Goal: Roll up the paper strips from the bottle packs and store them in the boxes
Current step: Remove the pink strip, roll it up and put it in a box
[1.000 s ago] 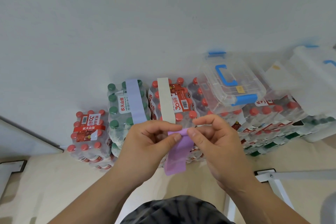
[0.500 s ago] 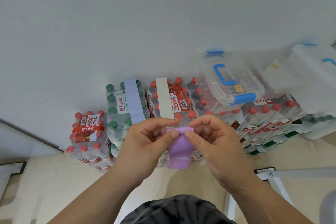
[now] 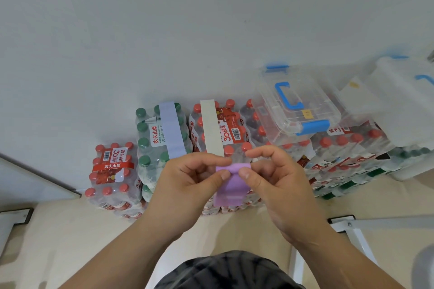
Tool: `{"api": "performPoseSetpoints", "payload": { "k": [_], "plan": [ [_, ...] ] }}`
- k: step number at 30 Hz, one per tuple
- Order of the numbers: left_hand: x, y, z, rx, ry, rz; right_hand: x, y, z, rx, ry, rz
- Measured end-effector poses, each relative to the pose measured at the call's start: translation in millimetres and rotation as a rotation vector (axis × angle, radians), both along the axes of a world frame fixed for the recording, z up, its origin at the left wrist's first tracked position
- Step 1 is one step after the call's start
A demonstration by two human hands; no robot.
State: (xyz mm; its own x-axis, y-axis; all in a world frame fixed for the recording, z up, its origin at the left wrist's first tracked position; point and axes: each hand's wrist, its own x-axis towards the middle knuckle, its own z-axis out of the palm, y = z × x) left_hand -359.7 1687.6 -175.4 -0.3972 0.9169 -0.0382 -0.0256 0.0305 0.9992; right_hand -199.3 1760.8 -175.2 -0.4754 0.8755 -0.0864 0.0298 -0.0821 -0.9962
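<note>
Three paper strips are in view. One purple strip [image 3: 231, 189] is at the centre of the frame, its upper end rolled and its lower part hanging free in front of the packs. The left hand [image 3: 185, 183] pinches the left side of the rolled end between thumb and forefinger. The right hand [image 3: 279, 185] pinches the right side, thumb on the front, forefinger curled above. One pale blue strip [image 3: 171, 129] lies lengthwise over the green-capped pack [image 3: 146, 148], left of centre. One cream strip [image 3: 211, 126] lies over the red-capped pack [image 3: 234, 124] just beside it. The green-capped pack carries a white label reading "农夫山泉" in red; the smaller print is not legible. The red-capped pack shows "30" and a barcode. A lower red-capped pack [image 3: 110, 171], at the left of the row, bears a red band reading "农夫山泉" and a label with "30" and a barcode. Two clear boxes are seen: one box with blue handle [image 3: 303, 110], lid on, rests on packs right of centre; a second box [image 3: 399, 101] sits at the upper right edge, blurred. The packs beneath them are too crowded to count. All packs stand on the floor [image 3: 70, 241] against the wall [image 3: 164, 30].
</note>
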Motion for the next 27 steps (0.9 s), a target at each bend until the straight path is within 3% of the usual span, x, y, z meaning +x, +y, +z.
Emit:
{"api": "performPoseSetpoints", "payload": {
  "k": [27],
  "plan": [
    [1.6, -3.4, 2.6, -0.043, -0.050, -0.010, -0.3, -1.5, -4.0, 0.019, -0.017, -0.004]
  ]
}}
